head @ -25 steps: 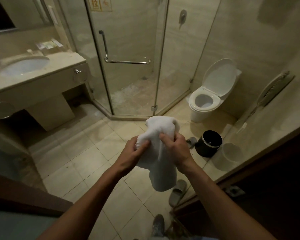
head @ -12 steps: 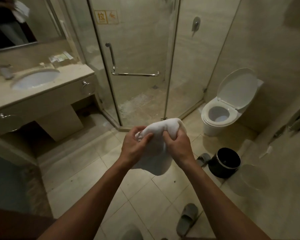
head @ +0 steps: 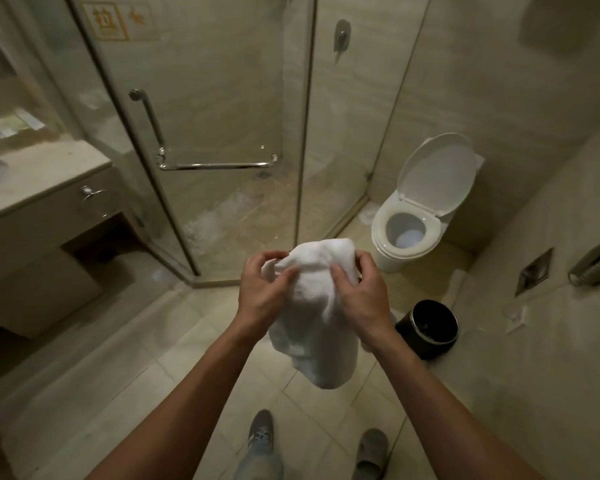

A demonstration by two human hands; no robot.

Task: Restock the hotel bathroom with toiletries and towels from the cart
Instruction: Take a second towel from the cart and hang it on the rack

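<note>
We hold 1 soft white terry towel (head: pixel 312 317) in mid-air: left hand (head: pixel 262 292) and right hand (head: pixel 361 296) pinch its bunched top, the rest hanging limp below the grip. We judge it light and floppy; take corners.

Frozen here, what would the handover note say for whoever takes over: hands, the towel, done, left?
Left hand grips the white towel at its upper left.
Right hand grips its upper right.
Towel: bunched, hanging between both hands, before the shower door.
Done: towel is inside the bathroom.
Left: hang or place it, perhaps on the door's chrome bar or the vanity's towel ring; cart not in view.
</note>
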